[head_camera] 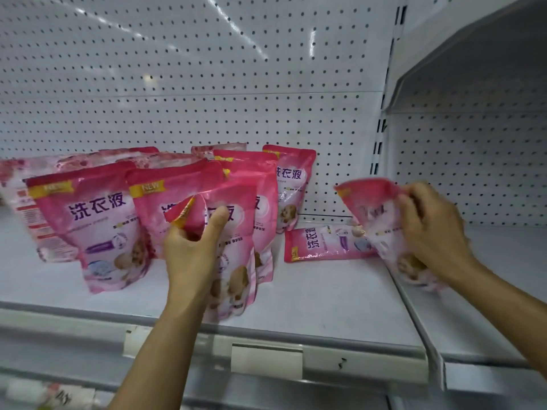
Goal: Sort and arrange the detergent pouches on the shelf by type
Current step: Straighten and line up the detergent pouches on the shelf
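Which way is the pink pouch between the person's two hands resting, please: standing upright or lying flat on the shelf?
Lying flat. The pink pouch rests face up on the shelf, its printed characters turned sideways.

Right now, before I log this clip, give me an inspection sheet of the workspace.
Surface: white shelf, pegboard back.
Job's things: pink pouches standing at left; one upright at back; one lying flat.
Clutter: nothing seen.
Hands: left hand grips a pouch by its folded top; right hand grips another pouch, tilted.
Cables: nothing seen.
Surroundings: neighbouring shelf bay at right; blank label holder on the front rail.
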A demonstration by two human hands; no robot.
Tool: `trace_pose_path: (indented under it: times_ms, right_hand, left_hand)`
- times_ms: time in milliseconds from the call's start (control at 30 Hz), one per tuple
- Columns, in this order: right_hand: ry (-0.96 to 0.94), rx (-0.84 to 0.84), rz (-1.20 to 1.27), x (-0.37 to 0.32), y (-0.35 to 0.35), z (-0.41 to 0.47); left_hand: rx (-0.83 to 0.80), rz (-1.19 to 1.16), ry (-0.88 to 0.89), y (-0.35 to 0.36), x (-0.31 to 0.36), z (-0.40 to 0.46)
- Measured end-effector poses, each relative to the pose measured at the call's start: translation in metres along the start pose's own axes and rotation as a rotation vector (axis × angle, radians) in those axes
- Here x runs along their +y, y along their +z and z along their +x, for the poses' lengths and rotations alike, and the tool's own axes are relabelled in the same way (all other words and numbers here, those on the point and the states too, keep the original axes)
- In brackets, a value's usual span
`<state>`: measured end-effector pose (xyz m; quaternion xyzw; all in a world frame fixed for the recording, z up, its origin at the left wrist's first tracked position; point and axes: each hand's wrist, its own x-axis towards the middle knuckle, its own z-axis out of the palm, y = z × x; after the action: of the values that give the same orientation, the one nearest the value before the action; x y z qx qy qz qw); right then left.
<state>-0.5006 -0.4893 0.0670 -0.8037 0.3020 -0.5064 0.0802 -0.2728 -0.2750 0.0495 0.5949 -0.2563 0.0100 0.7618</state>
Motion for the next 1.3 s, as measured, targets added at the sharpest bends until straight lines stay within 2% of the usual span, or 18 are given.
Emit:
trace_pose_path:
  times_ms: [67, 133, 300, 467, 567, 600, 667, 733, 767, 833, 900, 933, 1000, 1100, 1200, 1300]
  right_hand:
    - [0.175, 0.068, 0.286, -0.016, 0.014, 0.011]
    - [0.284, 0.131, 0.470, -0.038, 0.034, 0.015]
    - [0.381, 0.110, 0.863, -0.091, 0.094, -0.010]
    - [0.359, 0.022, 0.992, -0.101, 0.105, -0.020]
    - [0.383, -0.088, 1.046, -0.086, 0.108, -0.021]
    - [0.415, -0.152, 1.028, -0.079, 0.109, -0.022]
    - [0.423, -0.232, 0.986, -0.067, 0.106, -0.021]
    - [0.357, -0.269, 0.960, -0.056, 0.097, -0.014]
    - [0.322, -0.296, 0.898, -0.048, 0.093, -0.009]
    - [0.189, -0.454, 0.629, -0.022, 0.090, 0.000]
    - [0.024, -0.715, 0.169, 0.008, 0.093, 0.002]
    - [-0.104, -0.775, -0.041, 0.020, 0.096, 0.001]
    - [-0.317, -0.731, -0.258, 0.029, 0.102, -0.003]
    - [-0.464, -0.574, -0.416, 0.023, 0.108, -0.002]
    - [-0.358, -0.487, -0.439, 0.025, 0.105, 0.004]
    - [-0.071, -0.337, -0.182, 0.026, 0.092, 0.009]
  left_hand:
    - [0.000, -0.005, -0.016, -0.003, 0.000, 0.003]
    - [0.016, 0.008, 0.016, -0.002, 0.002, 0.004]
    - [0.140, -0.042, 0.114, 0.004, 0.002, 0.010]
    - [0.182, -0.030, 0.127, 0.010, -0.003, 0.010]
    - [0.254, 0.048, 0.254, 0.011, 0.006, 0.002]
    - [0.299, 0.116, 0.382, 0.011, 0.008, 0.001]
    - [0.327, 0.366, 0.751, 0.015, 0.015, 0.001]
    - [0.193, 0.655, 1.074, 0.028, 0.029, 0.002]
    - [0.082, 0.783, 1.160, 0.037, 0.037, 0.003]
    - [-0.153, 0.975, 1.168, 0.054, 0.046, 0.009]
    - [-0.320, 1.111, 1.099, 0.066, 0.048, 0.018]
    - [-0.367, 1.147, 1.080, 0.069, 0.047, 0.022]
    - [-0.405, 1.154, 1.056, 0.072, 0.045, 0.028]
    - [-0.384, 1.136, 1.053, 0.074, 0.042, 0.030]
    - [-0.371, 1.114, 1.063, 0.074, 0.040, 0.031]
    - [-0.372, 1.101, 1.057, 0.075, 0.039, 0.034]
